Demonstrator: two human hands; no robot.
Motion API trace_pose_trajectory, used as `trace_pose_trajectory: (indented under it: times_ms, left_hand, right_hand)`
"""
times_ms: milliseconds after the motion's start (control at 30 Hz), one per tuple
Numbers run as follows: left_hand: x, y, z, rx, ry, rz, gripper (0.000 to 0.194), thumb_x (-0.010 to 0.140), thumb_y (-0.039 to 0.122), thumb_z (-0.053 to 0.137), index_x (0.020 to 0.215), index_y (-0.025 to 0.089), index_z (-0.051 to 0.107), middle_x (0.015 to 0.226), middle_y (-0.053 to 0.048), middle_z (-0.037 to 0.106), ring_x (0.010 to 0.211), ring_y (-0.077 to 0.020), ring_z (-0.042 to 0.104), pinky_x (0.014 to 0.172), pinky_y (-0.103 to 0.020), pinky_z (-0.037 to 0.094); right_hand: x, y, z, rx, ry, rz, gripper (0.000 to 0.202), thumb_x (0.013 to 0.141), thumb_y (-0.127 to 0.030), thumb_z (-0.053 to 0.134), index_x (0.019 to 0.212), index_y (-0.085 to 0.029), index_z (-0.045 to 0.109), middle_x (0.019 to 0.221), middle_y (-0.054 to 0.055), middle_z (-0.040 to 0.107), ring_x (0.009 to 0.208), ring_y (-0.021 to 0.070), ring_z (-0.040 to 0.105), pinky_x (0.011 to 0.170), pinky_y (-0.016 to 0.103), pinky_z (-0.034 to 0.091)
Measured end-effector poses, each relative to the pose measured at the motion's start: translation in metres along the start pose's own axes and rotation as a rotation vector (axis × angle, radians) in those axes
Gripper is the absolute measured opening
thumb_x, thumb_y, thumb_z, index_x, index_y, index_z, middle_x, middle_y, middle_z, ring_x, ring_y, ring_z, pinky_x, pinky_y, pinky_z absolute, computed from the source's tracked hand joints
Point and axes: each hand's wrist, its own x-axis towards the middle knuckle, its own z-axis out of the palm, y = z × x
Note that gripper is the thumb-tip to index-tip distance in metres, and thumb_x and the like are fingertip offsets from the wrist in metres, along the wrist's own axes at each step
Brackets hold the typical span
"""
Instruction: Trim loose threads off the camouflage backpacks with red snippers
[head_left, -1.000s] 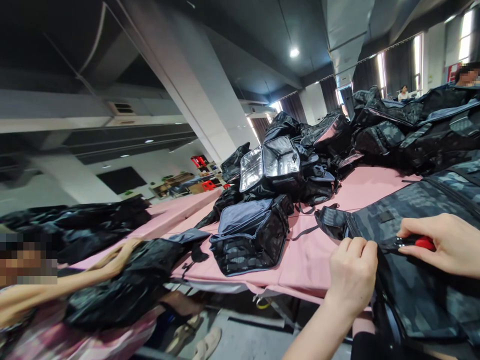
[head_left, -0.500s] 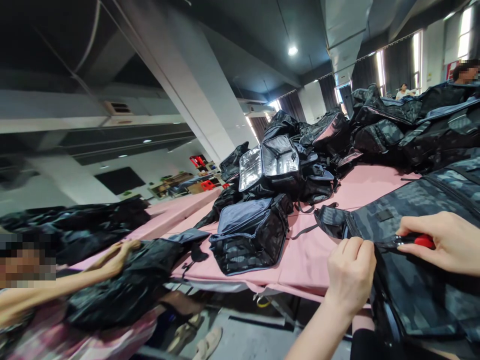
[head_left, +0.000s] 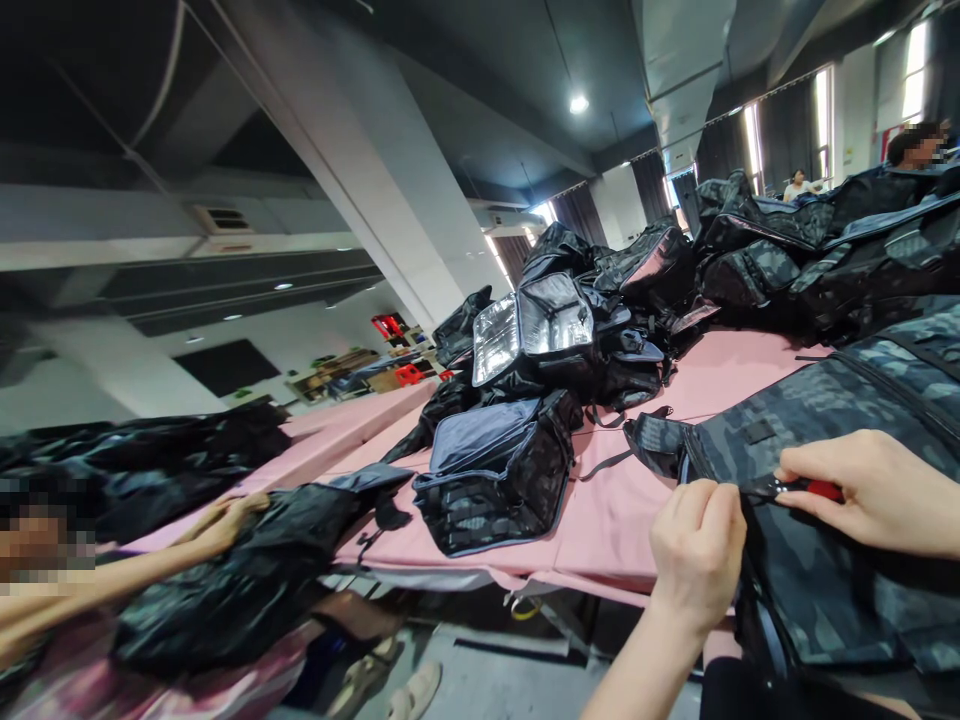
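Observation:
A dark camouflage backpack lies in front of me at the right, its lower part over the table's front edge. My left hand is closed on the bag's edge near its side, with the fingertips hidden. In my right hand is a small red-handled tool with a dark metal head, too covered to tell its exact kind. The tool's head points left, over the bag's seam and close to my left knuckles.
Backpacks with silver lining are heaped on the pink table. One open bag stands nearer, left of my hands. At the left a co-worker's hands hold a black bag. A slanting pillar rises behind.
My right hand and the tool have shifted slightly left, nearer my left hand. The left hand keeps its closed grip on the bag's edge. The whole view has moved a little.

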Motion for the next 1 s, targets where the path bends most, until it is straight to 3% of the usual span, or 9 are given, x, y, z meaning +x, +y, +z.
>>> trace_pose_trajectory:
  times_ms: [133, 267, 433, 567, 667, 1000]
  left_hand:
    - [-0.003, -0.001, -0.002, -0.194, 0.032, -0.153, 0.017, 0.087, 0.005, 0.051, 0.095, 0.015, 0.063, 0.082, -0.005, 0.065, 0.076, -0.0128, 0.062, 0.069, -0.022, 0.052]
    - [0.0, 0.0, -0.001, -0.289, -0.002, -0.162, 0.019, 0.088, 0.009, 0.055, 0.103, 0.016, 0.065, 0.087, -0.006, 0.067, 0.081, -0.0133, 0.063, 0.072, -0.023, 0.054]
    - [0.013, 0.006, 0.003, -0.176, -0.169, -0.154, 0.006, 0.086, 0.02, 0.064, 0.091, 0.02, 0.067, 0.081, -0.002, 0.066, 0.076, -0.0151, 0.061, 0.067, -0.026, 0.052]
    - [0.024, 0.015, 0.005, 0.031, -0.371, -0.145, 0.006, 0.081, 0.015, 0.064, 0.078, 0.02, 0.062, 0.075, -0.001, 0.063, 0.07, -0.0179, 0.061, 0.06, -0.028, 0.049]
    - [0.028, 0.018, 0.007, 0.155, -0.464, -0.141, 0.007, 0.081, 0.011, 0.058, 0.079, 0.017, 0.06, 0.076, -0.004, 0.062, 0.064, -0.02, 0.06, 0.054, -0.031, 0.047]
    - [0.01, 0.003, 0.015, -0.32, -0.317, -0.46, 0.017, 0.093, 0.019, 0.04, 0.08, 0.019, 0.049, 0.079, -0.004, 0.057, 0.076, -0.0158, 0.056, 0.063, -0.026, 0.043]
  right_hand:
    - [0.003, 0.0, -0.007, 0.121, 0.106, 0.147, 0.028, 0.094, -0.047, 0.05, 0.085, -0.023, 0.059, 0.07, -0.001, 0.064, 0.056, 0.0141, 0.056, 0.055, 0.026, 0.039]
    - [0.005, 0.004, -0.009, 0.116, 0.249, 0.29, 0.033, 0.089, -0.055, 0.053, 0.087, -0.023, 0.06, 0.075, -0.001, 0.066, 0.06, 0.0163, 0.06, 0.059, 0.028, 0.044]
    - [0.003, 0.009, -0.003, 0.014, 0.21, 0.307, 0.028, 0.09, -0.051, 0.05, 0.088, -0.024, 0.058, 0.073, -0.001, 0.066, 0.057, 0.0175, 0.06, 0.055, 0.029, 0.041]
    - [-0.001, 0.008, -0.003, -0.038, 0.171, 0.28, 0.025, 0.091, -0.049, 0.049, 0.088, -0.025, 0.056, 0.071, 0.0, 0.064, 0.057, 0.0181, 0.058, 0.056, 0.029, 0.04]
    - [-0.005, 0.009, -0.005, -0.027, 0.106, 0.279, 0.026, 0.09, -0.049, 0.049, 0.087, -0.025, 0.056, 0.069, 0.0, 0.063, 0.057, 0.019, 0.057, 0.056, 0.031, 0.04]
    - [-0.023, 0.018, -0.003, 0.188, 0.048, 0.282, 0.033, 0.092, -0.055, 0.05, 0.09, -0.024, 0.058, 0.08, -0.001, 0.065, 0.063, 0.0163, 0.06, 0.061, 0.028, 0.043]
